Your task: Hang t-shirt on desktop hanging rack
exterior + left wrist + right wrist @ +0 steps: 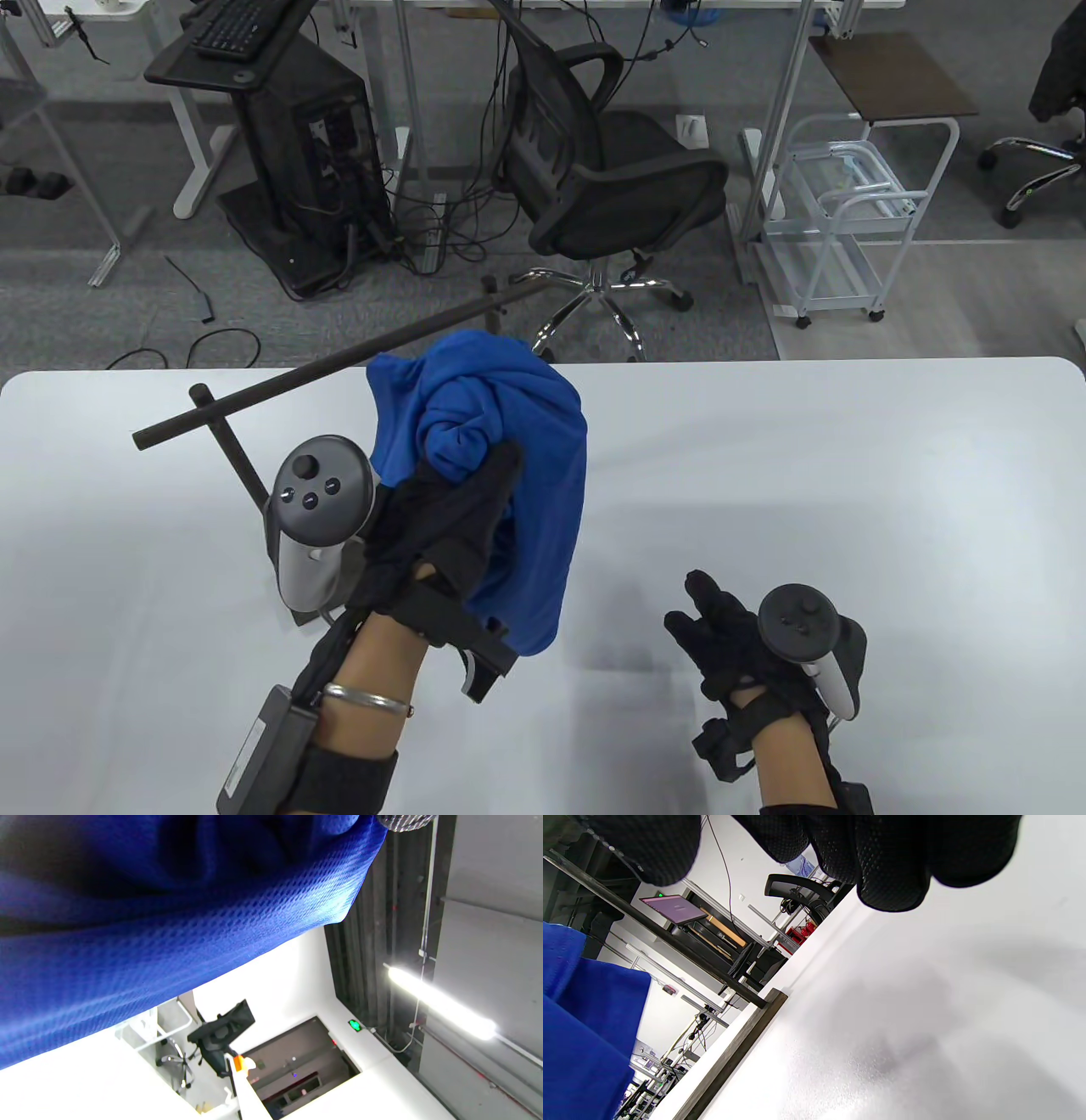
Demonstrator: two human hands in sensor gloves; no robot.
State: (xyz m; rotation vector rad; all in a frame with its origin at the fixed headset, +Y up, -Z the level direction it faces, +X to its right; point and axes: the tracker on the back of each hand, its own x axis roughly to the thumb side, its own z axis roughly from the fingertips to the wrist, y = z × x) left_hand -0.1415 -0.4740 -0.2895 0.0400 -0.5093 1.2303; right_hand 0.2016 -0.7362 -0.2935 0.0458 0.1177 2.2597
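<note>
bright, even overhead light | soft shadows on table (pixel 848 475) | wrist views blurred close-up | ceiling-lamp glare

Left hand (pixel 454 526) raised, fingers closed around a bunch of shirt (pixel 501 475), knuckles toward twelve o'clock. Right hand (pixel 738 645) low at four o'clock, fingers (pixel 891 870) loosely spread, holding nothing.

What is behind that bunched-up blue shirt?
Behind the blue shirt, which the left hand grips, the dark rack bar slants across the white table. The cloth covers the bar's middle stretch; only the parts on either side show.
</note>
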